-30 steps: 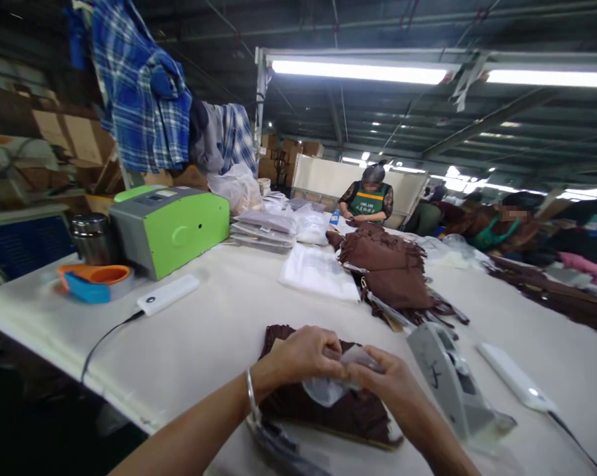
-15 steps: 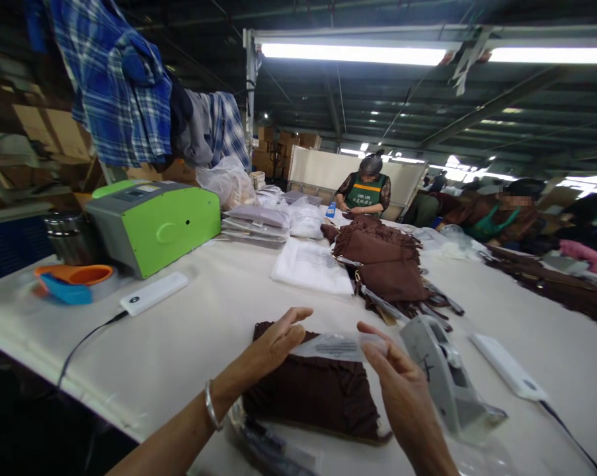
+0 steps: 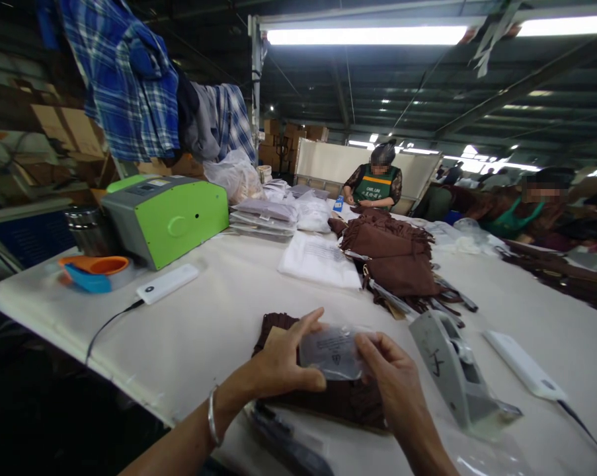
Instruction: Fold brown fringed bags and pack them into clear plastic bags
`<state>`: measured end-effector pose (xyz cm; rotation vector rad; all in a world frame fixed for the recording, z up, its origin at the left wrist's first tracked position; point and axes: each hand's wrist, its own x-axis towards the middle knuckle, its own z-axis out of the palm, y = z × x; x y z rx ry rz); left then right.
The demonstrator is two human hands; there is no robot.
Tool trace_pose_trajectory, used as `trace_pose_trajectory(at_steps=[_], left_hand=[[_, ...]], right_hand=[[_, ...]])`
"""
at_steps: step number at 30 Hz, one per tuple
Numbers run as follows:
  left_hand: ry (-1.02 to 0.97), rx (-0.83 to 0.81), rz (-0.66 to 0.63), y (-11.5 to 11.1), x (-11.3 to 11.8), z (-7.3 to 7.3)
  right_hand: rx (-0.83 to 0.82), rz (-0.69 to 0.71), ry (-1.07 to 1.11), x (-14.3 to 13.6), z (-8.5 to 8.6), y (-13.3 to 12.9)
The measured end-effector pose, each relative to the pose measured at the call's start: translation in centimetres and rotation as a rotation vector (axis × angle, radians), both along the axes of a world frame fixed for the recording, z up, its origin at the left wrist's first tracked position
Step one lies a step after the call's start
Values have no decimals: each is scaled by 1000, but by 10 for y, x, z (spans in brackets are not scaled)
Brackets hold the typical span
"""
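My right hand (image 3: 395, 370) pinches the right end of a small clear plastic bag (image 3: 330, 352) with dark print, held above a dark brown fabric bag (image 3: 328, 403). At the plastic bag's left end is my left hand (image 3: 285, 357), its thumb and fingers spread apart; whether it touches the plastic, I cannot tell. A tan patch (image 3: 274, 338), perhaps card, shows beside the left hand, over the brown bag. Below the brown bag lies a dark, plastic-wrapped strap-like bundle (image 3: 291, 439), partly blurred. The hands cover part of the brown bag.
A grey tape dispenser (image 3: 457, 377) stands right of my right hand, beside a white corded device (image 3: 521, 363). Ahead are stacked brown fringed bags (image 3: 397, 258) and white plastic packets (image 3: 320, 259). A green machine (image 3: 179, 221) stands left. A co-worker (image 3: 375, 185) works across the table.
The small plastic bag has turned its printed face more toward me. My left hand has moved right toward it, with fingers and thumb spread wider. The whole view has shifted slightly.
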<state>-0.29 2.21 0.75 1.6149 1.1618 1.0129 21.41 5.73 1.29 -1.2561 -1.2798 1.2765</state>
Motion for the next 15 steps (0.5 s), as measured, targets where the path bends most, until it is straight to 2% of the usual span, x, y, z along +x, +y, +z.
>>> trace_pose_trajectory(at_steps=[4, 6, 8, 10, 13, 15], left_hand=[[-170, -53, 172, 13, 6, -19], [-278, -65, 228, 22, 4, -29], [-296, -59, 280, 29, -1, -33], [-173, 7, 353, 32, -6, -32], [207, 199, 461, 34, -8, -33], [476, 326, 431, 33, -3, -39]], right_hand=[[3, 33, -33, -6, 0, 0], [15, 44, -91, -7, -1, 3], [17, 61, -167, -9, -4, 7], [35, 77, -256, -10, -11, 12], [128, 119, -493, -4, -26, 16], [196, 171, -757, 5, -37, 17]])
